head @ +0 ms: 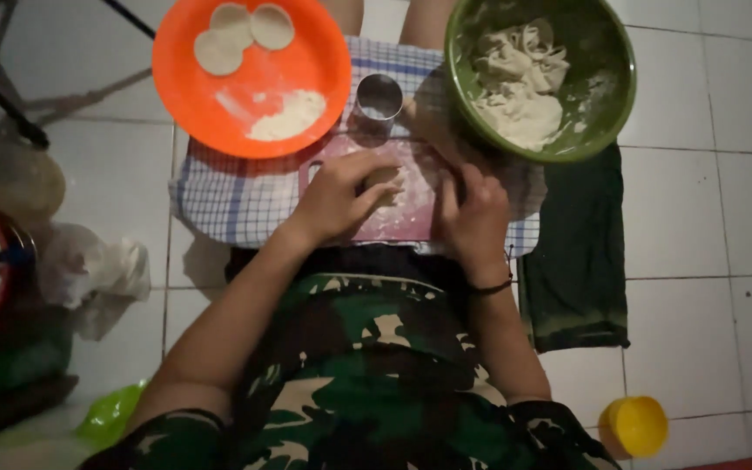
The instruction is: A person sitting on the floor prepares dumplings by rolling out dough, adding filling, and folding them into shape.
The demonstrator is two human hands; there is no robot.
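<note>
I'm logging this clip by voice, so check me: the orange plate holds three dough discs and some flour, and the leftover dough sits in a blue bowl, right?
Not quite. The bowl holding the leftover dough is green, not blue, as the head view shows. The rest stands: the orange plate holds three dough discs and some flour.

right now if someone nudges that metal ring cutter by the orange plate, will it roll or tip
The metal ring cutter stands on its open end on the checked cloth, so a nudge would probably slide it rather than roll it. It looks thin-walled and hollow, so likely light and rigid. A push near the top might tip it, and on its side it could roll.
</note>
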